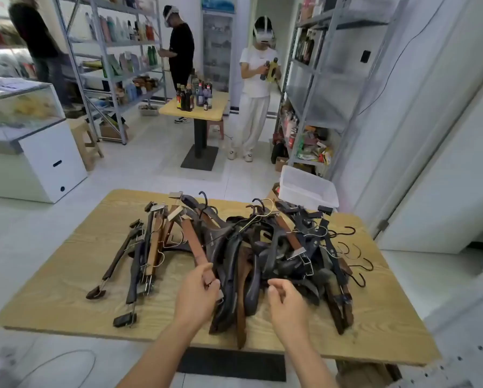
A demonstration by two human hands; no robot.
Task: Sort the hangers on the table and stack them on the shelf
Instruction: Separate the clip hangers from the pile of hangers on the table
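A tangled pile of dark and brown wooden hangers (265, 247) covers the middle and right of the wooden table (67, 298). A smaller group of clip hangers (144, 247) lies side by side on the left. My left hand (197, 295) grips the near end of a brown clip hanger (191, 239) that runs up and away into the pile. My right hand (286, 301) hovers over the pile's near edge with fingers loosely curled and nothing in it. A grey metal shelf (318, 88) stands at the right.
A clear plastic bin (307, 189) sits past the table's far right corner. Beyond are a small round table with bottles (195, 105), two people in headsets, another person at far left, more shelving (114, 65) and a white freezer (33, 152).
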